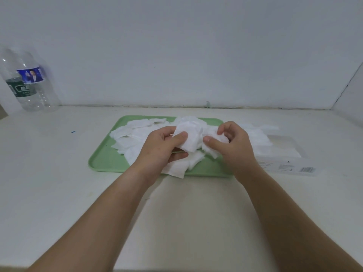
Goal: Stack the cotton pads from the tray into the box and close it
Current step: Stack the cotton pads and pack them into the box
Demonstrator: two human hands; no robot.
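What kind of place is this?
Likely a plain indoor tabletop against a bare white wall, perhaps home: a green tray of cotton pads, a box and water bottles stand there.

We face a plain white wall (176,46) rising behind a cream tabletop (186,213) — clear bottles (29,81) stand against it, and well right of the bottles a side wall (351,95) angles in

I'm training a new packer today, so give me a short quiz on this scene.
1. True or false: the flat green plastic tray holds loose white square cotton pads.
2. Which grips pads: (a) left hand only, (b) right hand only, (c) both?
3. Fill in: the white rectangular box lies on the tray's ____ side.
Key: 1 true; 2 c; 3 right.
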